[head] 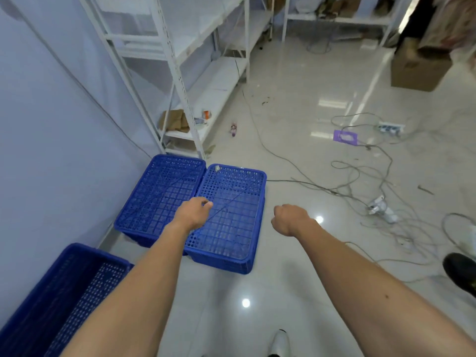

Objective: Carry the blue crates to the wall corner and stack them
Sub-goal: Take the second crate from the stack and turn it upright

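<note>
Storeroom, white metal shelving (180,47), cardboard box (417,70), blue crates (229,215) (perforated), cables (360,191) across tiled floor (296,112)

A: Crates?
B: Blue perforated plastic, slight sheen: two crates (190,202) under the left hand (194,212), third crate (64,292) left of that forearm.
A: Floor?
B: Glossy polished tile (296,155), mirror glare beneath the right hand (288,219). Shelving (180,60) ahead: white painted metal, matt. Box (417,70) far right: brown cardboard.

1. Three rectangular plastic crates, one by the wall (159,197), one beside it (231,215), one nearest (64,300): saturated blue, perforated grid pattern.
2. Metal shelving rack (177,60): white.
3. Glossy tiled floor (309,253): pale cream.
4. Flat square mat (345,137): purple.
5. Cardboard box (417,70): brown.
</note>
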Motion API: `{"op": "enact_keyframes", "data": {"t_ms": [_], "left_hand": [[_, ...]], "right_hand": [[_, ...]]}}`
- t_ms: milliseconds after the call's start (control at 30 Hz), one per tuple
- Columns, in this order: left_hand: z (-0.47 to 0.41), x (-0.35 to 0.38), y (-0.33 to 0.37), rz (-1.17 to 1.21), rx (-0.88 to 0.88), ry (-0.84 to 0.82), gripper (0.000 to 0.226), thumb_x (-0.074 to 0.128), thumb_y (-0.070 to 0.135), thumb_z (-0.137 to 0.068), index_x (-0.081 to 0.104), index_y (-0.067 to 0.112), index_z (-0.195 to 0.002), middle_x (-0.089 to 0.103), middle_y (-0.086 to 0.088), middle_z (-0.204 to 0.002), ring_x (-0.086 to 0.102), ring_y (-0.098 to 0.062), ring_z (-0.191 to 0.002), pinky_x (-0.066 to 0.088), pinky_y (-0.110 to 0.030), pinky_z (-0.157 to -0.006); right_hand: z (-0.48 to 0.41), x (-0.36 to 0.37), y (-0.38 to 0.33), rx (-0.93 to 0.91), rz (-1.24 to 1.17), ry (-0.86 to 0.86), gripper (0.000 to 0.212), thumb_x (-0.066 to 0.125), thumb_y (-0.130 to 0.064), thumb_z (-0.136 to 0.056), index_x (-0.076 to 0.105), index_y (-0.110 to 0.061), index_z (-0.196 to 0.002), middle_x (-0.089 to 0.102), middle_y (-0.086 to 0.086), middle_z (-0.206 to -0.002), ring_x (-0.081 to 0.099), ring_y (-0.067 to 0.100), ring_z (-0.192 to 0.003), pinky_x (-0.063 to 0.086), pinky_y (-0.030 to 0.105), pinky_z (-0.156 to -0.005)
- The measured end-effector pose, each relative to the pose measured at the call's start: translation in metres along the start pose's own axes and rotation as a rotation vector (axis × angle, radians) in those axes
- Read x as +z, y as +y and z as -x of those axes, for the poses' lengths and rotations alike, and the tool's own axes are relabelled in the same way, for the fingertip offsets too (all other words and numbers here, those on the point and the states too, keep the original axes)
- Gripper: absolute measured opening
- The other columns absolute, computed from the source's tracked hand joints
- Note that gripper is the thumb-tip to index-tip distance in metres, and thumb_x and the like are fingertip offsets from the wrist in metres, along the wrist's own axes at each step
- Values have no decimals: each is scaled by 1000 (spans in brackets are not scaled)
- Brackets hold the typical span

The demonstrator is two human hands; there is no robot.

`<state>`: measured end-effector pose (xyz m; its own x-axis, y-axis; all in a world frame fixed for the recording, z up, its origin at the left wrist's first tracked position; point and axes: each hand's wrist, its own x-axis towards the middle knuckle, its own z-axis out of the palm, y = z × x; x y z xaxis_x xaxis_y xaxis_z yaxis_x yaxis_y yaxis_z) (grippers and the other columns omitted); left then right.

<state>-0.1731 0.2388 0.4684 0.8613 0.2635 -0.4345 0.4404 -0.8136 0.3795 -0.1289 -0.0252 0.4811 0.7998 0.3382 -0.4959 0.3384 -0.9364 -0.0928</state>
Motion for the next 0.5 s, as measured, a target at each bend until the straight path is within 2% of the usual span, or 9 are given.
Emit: {"op": "enact_keyframes", "data": {"t_ms": [200,333,500], "left_hand": [[-29,19,22,-4,-3,-53,34,45,36,-103,60,21,-130,61,-6,-134,57,-20,-84,48,-37,-78],[-59,14,18,5,-17,-80,36,46,36,-102,60,20,-130,58,-6,-139,60,-24,-104,45,-35,-83],[-123,14,-3,28,-44,-174,35,44,34,-104,58,19,-133,54,-6,-143,58,-28,-115,47,-41,-90]], "right_hand": [[-27,15,35,54,-40,-72,39,36,-24,-97,53,-10,-129,56,12,-132,55,32,-117,43,35,-92],[-53,18,37,76,-61,-114,39,36,-26,-98,50,-9,-130,55,12,-132,55,31,-116,43,35,-91],[-106,34,21,118,-106,-169,37,37,-25,-97,50,-8,-127,55,14,-131,54,32,-117,42,35,-93]]}}
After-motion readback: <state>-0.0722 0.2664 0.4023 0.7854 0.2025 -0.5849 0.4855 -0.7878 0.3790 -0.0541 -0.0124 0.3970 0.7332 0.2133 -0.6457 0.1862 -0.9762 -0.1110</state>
